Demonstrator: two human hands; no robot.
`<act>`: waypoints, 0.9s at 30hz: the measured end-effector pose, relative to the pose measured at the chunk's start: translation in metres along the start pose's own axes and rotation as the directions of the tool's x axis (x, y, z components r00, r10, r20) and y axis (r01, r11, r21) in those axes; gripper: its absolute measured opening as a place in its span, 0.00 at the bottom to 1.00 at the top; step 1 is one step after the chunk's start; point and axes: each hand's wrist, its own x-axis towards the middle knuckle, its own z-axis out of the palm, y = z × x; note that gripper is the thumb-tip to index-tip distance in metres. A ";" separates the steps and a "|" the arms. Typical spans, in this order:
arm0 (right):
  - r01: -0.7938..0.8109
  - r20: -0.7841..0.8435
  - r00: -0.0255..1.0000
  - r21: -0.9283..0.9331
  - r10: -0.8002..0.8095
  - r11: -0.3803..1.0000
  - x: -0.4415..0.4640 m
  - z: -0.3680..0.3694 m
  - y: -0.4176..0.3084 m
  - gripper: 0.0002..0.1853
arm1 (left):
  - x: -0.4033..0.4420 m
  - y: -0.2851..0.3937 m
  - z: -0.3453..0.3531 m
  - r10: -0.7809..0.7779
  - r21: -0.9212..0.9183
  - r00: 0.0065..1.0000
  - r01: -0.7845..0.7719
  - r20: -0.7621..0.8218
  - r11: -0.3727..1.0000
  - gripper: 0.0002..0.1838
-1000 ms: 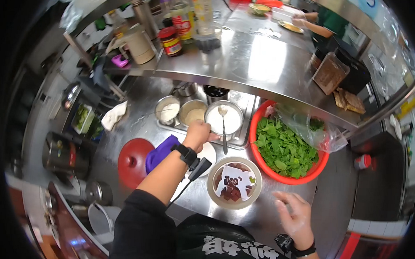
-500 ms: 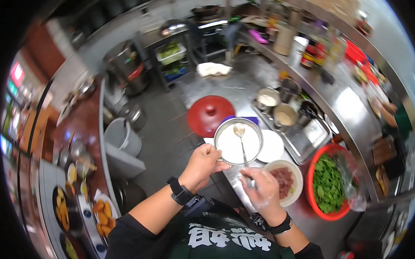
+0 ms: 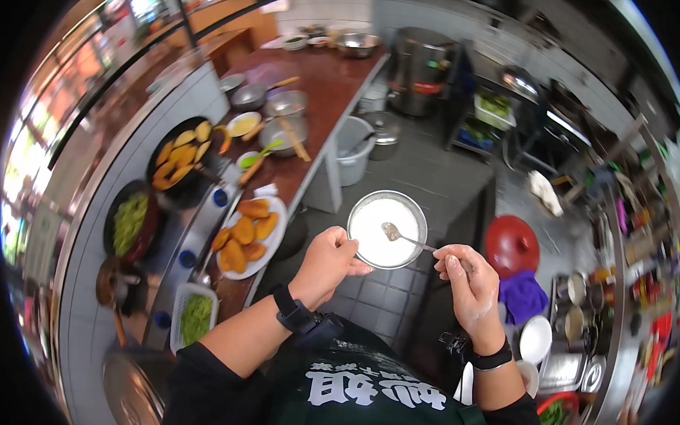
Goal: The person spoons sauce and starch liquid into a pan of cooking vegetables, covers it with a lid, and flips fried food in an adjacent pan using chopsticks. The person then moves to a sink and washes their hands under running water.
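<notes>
My left hand (image 3: 327, 263) grips the near left rim of a round metal bowl (image 3: 425, 229), thumb on top and fingers beneath. White contents (image 3: 375, 247) fill much of it; whether powder or liquid, I cannot tell. In my right hand (image 3: 472, 288) is the handle of a metal spoon (image 3: 412, 240). Its head rests over the white contents, with some brownish or greyish stuff on it. Pale residue clings to the fingers of my right hand. Both hands hold the bowl and spoon over the floor between the two counters.
Left, on the reddish counter (image 3: 326, 84), sit a white plate (image 3: 273, 244) of golden fried pieces, a black pan (image 3: 170, 135) with similar pieces, and several bowls. At right stand a red lid (image 3: 512, 245), a purple cloth (image 3: 523, 295) and white dishes. A grey bucket (image 3: 351, 164) stands ahead.
My view and body have turned left, from the steel counter toward the stove side. The bowl came along in my left hand. My right hand rose, and the spoon now points leftward.
</notes>
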 end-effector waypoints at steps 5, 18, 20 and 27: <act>-0.128 0.268 0.962 0.293 0.047 0.947 0.044 0.063 0.010 0.08 | -0.032 0.008 -0.058 0.010 -0.076 0.960 -0.032 -0.280 0.997 0.08; -0.229 0.604 0.776 0.538 -0.181 0.811 0.087 0.247 -0.063 0.10 | -0.159 0.044 -0.195 0.057 -0.147 0.683 -0.237 -0.728 0.960 0.11; -0.250 0.604 0.770 0.581 -0.205 0.774 0.093 0.279 -0.082 0.10 | -0.173 0.053 -0.225 0.076 -0.123 0.649 -0.256 -0.757 0.959 0.07; -0.329 0.613 0.756 0.660 -0.230 0.676 0.117 0.387 -0.149 0.11 | -0.204 0.092 -0.323 0.148 -0.118 0.559 -0.412 -0.816 0.904 0.04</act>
